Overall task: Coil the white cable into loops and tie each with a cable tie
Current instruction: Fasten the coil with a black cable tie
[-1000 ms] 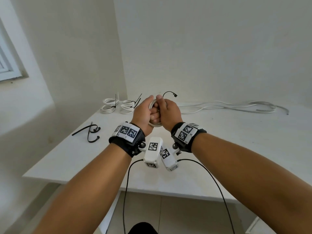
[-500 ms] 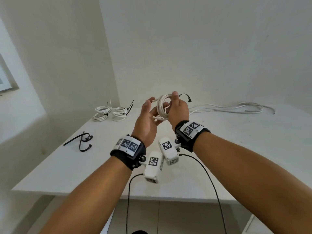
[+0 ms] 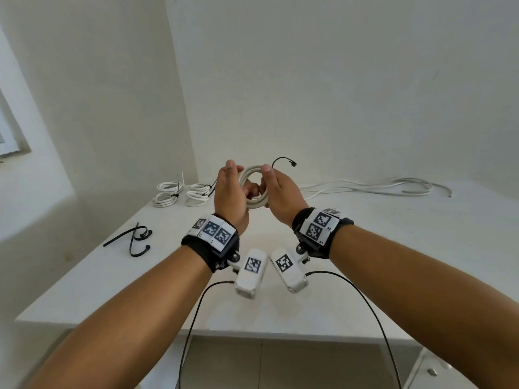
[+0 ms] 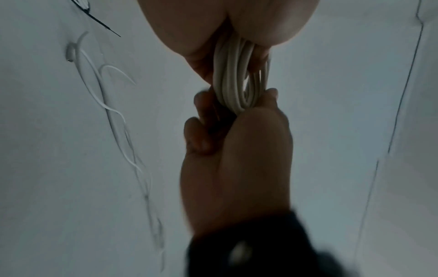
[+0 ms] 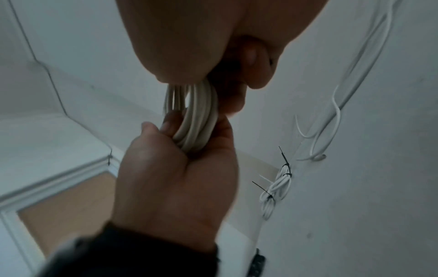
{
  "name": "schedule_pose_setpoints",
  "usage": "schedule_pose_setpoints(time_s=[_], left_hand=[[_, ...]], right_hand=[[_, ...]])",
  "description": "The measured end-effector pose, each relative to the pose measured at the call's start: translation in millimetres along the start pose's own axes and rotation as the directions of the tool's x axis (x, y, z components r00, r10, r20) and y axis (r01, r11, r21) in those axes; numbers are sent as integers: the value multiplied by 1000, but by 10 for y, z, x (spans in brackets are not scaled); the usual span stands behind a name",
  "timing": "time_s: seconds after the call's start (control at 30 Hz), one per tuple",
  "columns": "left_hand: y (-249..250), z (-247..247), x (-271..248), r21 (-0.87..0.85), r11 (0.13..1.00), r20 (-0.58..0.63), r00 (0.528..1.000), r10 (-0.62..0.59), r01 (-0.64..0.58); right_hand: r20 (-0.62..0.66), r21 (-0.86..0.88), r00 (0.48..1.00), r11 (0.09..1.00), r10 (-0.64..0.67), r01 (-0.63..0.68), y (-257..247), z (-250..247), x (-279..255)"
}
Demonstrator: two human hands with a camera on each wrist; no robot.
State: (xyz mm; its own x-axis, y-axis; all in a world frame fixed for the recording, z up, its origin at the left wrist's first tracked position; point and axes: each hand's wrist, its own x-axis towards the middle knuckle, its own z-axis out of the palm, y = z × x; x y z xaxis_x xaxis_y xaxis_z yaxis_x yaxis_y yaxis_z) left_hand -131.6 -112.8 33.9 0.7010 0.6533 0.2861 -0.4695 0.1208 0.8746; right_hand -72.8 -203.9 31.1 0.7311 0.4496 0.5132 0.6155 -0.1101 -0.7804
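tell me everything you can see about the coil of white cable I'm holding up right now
The white cable coil is a round bundle of several turns of smooth, off-white, plastic-looking cable, lying close side by side. It is held in the air above the white table, standing roughly upright. The left hand grips its left side and the right hand its right, fingers curled through the middle. A black cable tie arcs up from the top by the right thumb; whether it is fastened cannot be told.

One cable coil (image 3: 254, 189) is held up. Two tied coils (image 3: 181, 192) lie on the bench (image 3: 393, 248). Two loose black ties (image 3: 132, 238) lie there too.
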Motion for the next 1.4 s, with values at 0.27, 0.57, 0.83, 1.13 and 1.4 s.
schedule_pose_setpoints(time_s=[0.27, 0.57, 0.83, 1.13, 1.4], left_hand=[[157, -73, 59, -49, 978, 26, 979, -202, 203], [118, -120, 45, -13, 978, 45, 978, -205, 206], [79, -271, 114, 85, 983, 182, 968, -174, 161], [-49, -239, -21, 202, 970, 342, 919, -196, 131], [-129, -196, -66, 315, 944, 350, 913, -210, 96]], right_hand=[[125, -174, 992, 984, -18, 40, 69, -26, -88], [205, -221, 978, 971, -48, 94, 49, -93, -106], [284, 342, 935, 888, 214, -308, 104, -290, 8], [125, 279, 957, 916, 263, -288, 246, -451, 154], [316, 345, 882, 824, 349, -450, 231, -402, 83]])
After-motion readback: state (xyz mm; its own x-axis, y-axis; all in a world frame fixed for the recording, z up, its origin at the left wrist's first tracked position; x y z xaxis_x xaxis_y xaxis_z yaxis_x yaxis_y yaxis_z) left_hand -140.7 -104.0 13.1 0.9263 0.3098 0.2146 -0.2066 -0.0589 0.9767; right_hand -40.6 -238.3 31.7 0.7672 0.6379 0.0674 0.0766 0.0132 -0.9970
